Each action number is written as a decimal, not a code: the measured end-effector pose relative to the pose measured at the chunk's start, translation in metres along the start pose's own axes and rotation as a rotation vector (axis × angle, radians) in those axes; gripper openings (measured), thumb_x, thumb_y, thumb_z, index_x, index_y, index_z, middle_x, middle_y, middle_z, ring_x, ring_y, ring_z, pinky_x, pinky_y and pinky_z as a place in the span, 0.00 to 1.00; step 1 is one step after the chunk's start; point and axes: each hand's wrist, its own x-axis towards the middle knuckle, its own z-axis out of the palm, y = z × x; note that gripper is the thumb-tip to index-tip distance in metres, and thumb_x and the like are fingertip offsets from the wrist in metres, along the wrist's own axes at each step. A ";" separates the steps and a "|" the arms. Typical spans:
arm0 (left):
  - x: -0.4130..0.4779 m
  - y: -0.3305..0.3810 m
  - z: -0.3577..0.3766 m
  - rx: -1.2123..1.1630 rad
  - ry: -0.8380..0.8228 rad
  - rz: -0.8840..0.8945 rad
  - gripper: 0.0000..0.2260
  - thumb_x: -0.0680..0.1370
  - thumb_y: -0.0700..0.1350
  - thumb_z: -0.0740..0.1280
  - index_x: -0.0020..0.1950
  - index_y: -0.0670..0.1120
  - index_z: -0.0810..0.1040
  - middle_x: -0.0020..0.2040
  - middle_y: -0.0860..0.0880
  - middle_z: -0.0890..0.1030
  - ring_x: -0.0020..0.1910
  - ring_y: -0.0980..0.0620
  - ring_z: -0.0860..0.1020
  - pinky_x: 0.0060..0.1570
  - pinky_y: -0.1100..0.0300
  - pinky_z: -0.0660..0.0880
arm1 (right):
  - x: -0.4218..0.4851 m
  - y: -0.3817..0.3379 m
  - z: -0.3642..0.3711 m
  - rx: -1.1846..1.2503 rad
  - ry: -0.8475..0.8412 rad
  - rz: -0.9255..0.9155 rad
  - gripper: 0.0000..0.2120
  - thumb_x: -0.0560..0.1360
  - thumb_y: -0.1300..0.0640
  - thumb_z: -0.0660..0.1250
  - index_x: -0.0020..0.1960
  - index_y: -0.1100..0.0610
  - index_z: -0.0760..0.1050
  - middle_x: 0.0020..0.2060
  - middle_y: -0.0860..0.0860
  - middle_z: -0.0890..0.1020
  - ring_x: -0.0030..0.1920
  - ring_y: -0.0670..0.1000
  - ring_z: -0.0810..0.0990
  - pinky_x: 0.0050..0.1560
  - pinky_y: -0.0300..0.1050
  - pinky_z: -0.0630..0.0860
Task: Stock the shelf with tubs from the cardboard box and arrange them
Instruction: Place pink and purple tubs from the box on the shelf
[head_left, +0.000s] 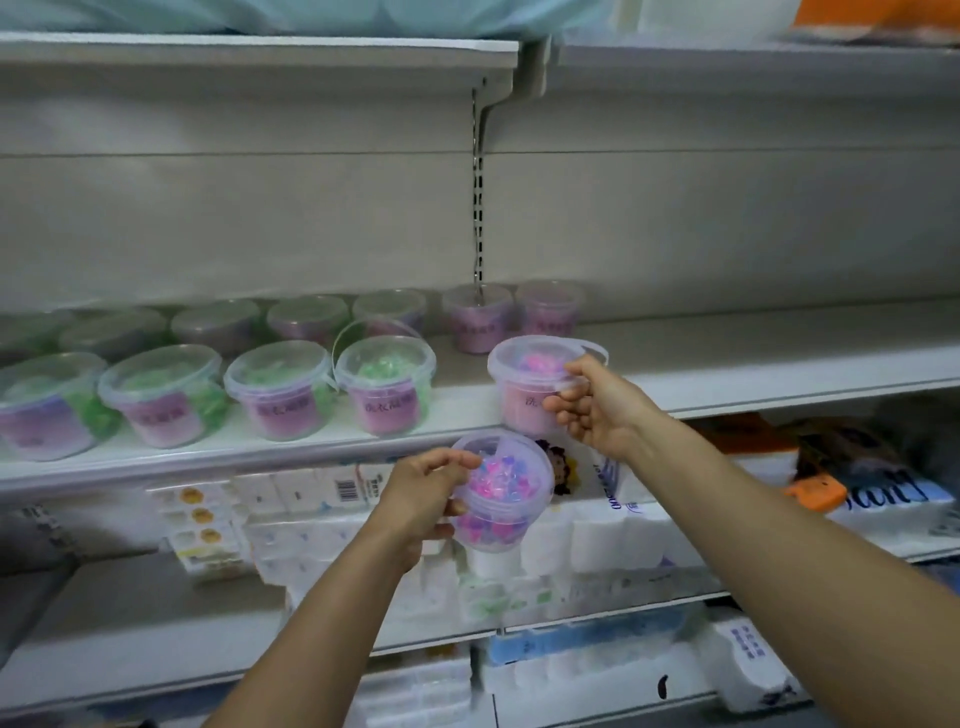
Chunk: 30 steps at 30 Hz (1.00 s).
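Spanning the view, one white shelf (753, 358) bore four green-bead tubs (280, 389) in front and two pink tubs (511, 317) behind, all upright; the blurred back row defied counting. The right hand (597, 405) grasped a third pink tub (524, 400) upright at the shelf's front edge. The left hand (426, 493) clasped a mixed-bead tub (501, 493) below that edge, lid tilted toward the camera.

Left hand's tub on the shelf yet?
No, the left hand holds its tub tilted in the air below the shelf edge.
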 end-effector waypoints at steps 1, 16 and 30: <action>0.001 0.000 -0.002 -0.001 0.005 -0.004 0.09 0.78 0.40 0.63 0.48 0.47 0.83 0.35 0.49 0.77 0.31 0.51 0.72 0.40 0.55 0.69 | 0.006 -0.001 0.004 -0.009 -0.020 0.011 0.15 0.75 0.51 0.64 0.34 0.59 0.73 0.29 0.55 0.83 0.26 0.48 0.74 0.27 0.37 0.70; -0.005 0.009 -0.001 -0.035 0.059 -0.054 0.09 0.77 0.41 0.64 0.47 0.50 0.84 0.34 0.50 0.78 0.32 0.51 0.74 0.42 0.53 0.74 | 0.065 -0.021 0.014 -0.403 -0.172 0.062 0.22 0.78 0.44 0.59 0.36 0.59 0.78 0.27 0.51 0.79 0.24 0.47 0.67 0.20 0.34 0.57; -0.002 0.027 0.024 -0.163 -0.012 -0.150 0.13 0.76 0.40 0.67 0.60 0.44 0.77 0.38 0.44 0.74 0.29 0.50 0.75 0.51 0.39 0.78 | 0.043 -0.030 -0.037 -0.857 -0.416 -0.004 0.30 0.73 0.30 0.57 0.47 0.57 0.80 0.41 0.53 0.81 0.37 0.51 0.77 0.35 0.43 0.74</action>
